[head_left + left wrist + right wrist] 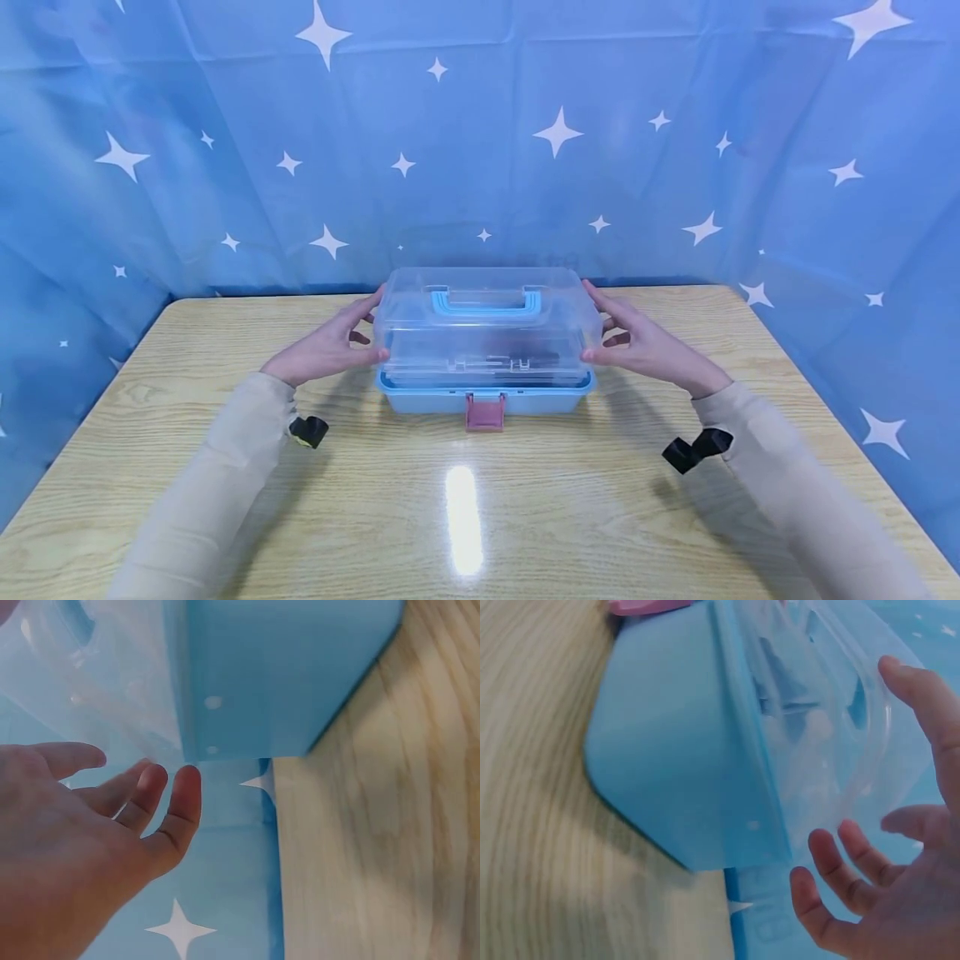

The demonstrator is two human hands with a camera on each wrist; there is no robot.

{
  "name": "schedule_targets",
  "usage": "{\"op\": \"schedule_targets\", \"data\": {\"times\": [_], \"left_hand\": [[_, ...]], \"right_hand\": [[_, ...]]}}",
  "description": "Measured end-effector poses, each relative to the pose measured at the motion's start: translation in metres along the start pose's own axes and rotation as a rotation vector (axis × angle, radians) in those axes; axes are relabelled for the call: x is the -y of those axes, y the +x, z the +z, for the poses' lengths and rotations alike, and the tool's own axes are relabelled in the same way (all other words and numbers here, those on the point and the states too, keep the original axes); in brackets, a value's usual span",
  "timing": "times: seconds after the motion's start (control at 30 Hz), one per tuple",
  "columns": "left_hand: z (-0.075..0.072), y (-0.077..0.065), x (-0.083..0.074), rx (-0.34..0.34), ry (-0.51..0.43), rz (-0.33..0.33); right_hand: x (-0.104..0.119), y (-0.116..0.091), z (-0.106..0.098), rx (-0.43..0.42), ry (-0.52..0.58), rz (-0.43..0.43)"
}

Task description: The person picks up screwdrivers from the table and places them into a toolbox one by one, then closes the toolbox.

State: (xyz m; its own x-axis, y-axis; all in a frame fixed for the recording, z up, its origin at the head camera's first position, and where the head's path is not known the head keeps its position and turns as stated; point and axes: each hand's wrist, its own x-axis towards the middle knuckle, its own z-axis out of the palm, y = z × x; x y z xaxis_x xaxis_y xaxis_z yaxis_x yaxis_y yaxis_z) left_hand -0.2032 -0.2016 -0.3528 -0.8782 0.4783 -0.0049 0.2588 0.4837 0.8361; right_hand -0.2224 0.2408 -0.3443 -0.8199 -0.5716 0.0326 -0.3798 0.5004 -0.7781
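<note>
A light blue storage box [420, 403] with a clear lid [480, 346] sits on the table, its pink latch [485, 412] hanging down at the front. On the left end of the lid, my left hand [326, 343] holds with its thumb at the front corner and its index finger toward the back. My right hand [651, 346] grips the opposite end in the same way. In the right wrist view, the curved fingers [832, 859] stand near the lid's rear edge. A blue handle [486, 310] lies on the lid top.
The wooden table [300, 517] reaches back to a blue curtain [480, 125] with white stars, close behind the box. Dark pieces are fixed near both sleeve cuffs. A bright light reflection [463, 521] lies on the tabletop.
</note>
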Motion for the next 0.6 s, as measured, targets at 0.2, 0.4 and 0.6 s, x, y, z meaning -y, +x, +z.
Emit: {"op": "schedule_targets", "data": {"times": [0.2,0.4,0.6], "left_hand": [[0.008,0.005,0.010,-0.004,-0.012,0.016],[0.014,0.008,0.015,-0.011,-0.058,0.013],[0.015,0.008,0.017,-0.019,-0.065,0.016]], "right_hand": [[-0.010,0.002,0.008,-0.021,0.013,-0.023],[-0.014,0.003,0.013,-0.048,0.069,-0.034],[-0.017,0.002,0.015,-0.054,0.093,0.001]]}}
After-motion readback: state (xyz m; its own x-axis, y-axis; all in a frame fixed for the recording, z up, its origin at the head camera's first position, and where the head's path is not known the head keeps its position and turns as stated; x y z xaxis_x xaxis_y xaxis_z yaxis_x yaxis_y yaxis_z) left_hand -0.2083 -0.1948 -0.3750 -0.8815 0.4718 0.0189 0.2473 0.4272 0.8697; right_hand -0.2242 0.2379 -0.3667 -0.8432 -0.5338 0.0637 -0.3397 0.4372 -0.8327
